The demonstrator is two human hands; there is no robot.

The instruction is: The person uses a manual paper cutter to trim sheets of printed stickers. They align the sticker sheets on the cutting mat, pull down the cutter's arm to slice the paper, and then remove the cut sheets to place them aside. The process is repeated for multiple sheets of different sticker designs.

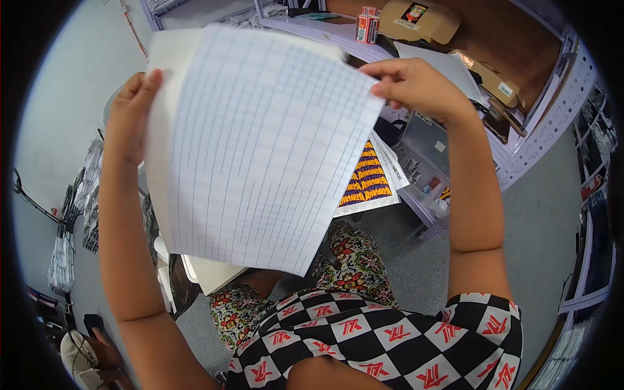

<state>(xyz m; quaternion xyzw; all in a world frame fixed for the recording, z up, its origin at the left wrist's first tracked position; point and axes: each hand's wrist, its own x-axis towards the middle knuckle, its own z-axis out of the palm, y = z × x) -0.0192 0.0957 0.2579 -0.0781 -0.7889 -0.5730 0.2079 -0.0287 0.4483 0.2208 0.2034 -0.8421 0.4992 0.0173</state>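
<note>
I hold a large white sheet with a blue grid [266, 149] up in front of me. My left hand [130, 114] is closed on its left side, along with a plain white sheet [162, 130] behind it. My right hand [419, 88] pinches the grid sheet's upper right corner. Beneath, partly hidden, lie printed purple-and-orange sticker sheets [364, 185] on white backing. More pale material [214, 273] shows below the raised sheets, above my lap; what it rests on is unclear.
A lilac metal shelf [520, 156] holds red-and-white label rolls [367, 29], cardboard boxes [416, 19] and loose paper. Under it is a grey translucent bin [422, 149]. Silvery bundles [62, 260] hang at left, and a rack [591, 247] stands at right.
</note>
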